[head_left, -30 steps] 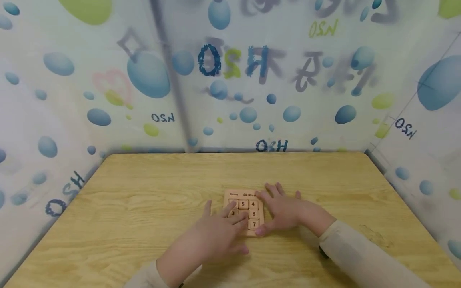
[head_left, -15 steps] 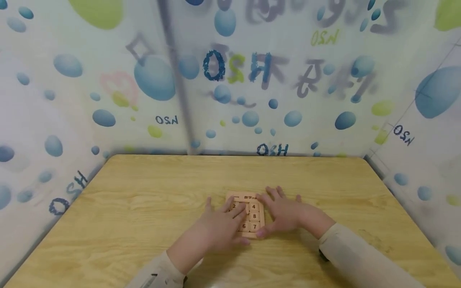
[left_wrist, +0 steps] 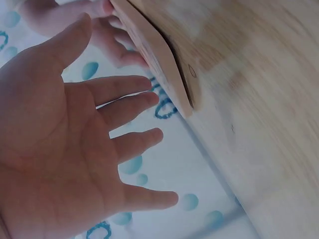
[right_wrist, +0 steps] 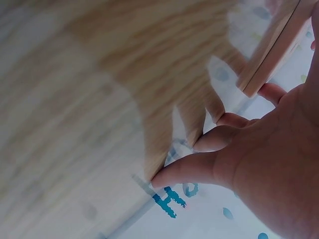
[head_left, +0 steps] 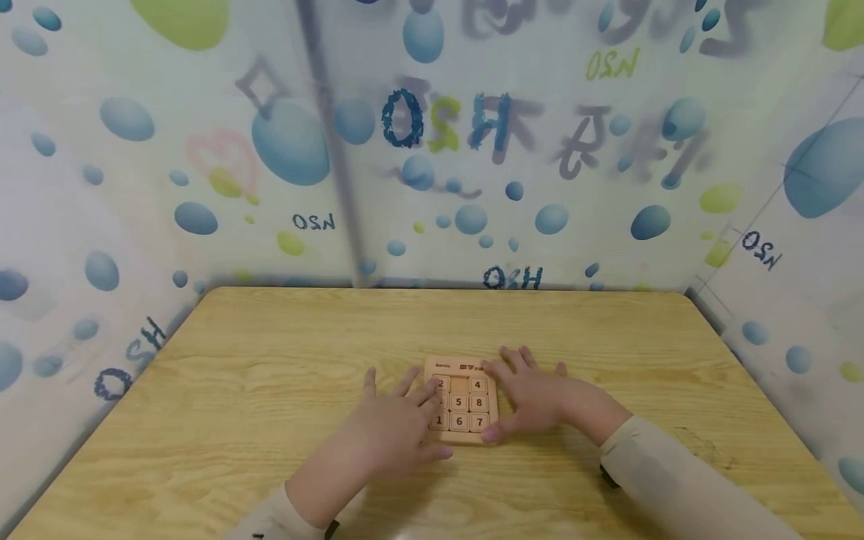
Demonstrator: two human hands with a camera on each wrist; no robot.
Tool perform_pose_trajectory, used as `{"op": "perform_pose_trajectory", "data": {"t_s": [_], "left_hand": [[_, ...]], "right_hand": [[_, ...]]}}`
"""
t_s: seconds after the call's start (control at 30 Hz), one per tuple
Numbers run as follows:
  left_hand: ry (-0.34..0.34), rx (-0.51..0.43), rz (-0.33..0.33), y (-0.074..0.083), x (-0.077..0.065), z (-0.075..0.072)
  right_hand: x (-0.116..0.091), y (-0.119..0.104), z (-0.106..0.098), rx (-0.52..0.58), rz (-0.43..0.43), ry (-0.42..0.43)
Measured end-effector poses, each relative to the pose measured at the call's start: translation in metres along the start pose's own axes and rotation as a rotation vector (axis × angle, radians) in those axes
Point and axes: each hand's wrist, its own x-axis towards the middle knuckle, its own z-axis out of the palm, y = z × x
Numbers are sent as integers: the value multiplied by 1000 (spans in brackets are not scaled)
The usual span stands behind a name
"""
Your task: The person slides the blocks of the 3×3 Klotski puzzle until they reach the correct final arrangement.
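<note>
A wooden sliding number puzzle lies flat on the table; its thick edge shows in the left wrist view. Tile 5 sits in the centre of the grid, with a vacant slot directly above it. My left hand spreads its fingers over the puzzle's left side, covering the middle-left tile. In the left wrist view that hand has straight fingers and an empty palm. At the right side, my right hand touches the puzzle's two right corners with thumb and forefinger; its other fingers are spread.
The wooden table extends around the puzzle on every side. Behind it stands a patterned fabric wall with blue and green drops and lettering. In the right wrist view, fingertips of the right hand rest near the tabletop.
Tile 5 has slid from the top middle slot down to the centre. My left hand has drawn back to the left, uncovering more tiles. The right hand stays at the puzzle's right side.
</note>
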Motion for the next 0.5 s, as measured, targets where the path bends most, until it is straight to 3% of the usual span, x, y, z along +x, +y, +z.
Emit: {"op": "perform_pose_trajectory", "data": {"t_s": [0.27,0.5], "left_hand": [[-11,-19,-3,-5,-1,-1],[-30,-17,114,8,30,1]], "right_hand": [[0,-1,1,1,-3,-4],[0,-2,-2,-8,-9,-11]]}}
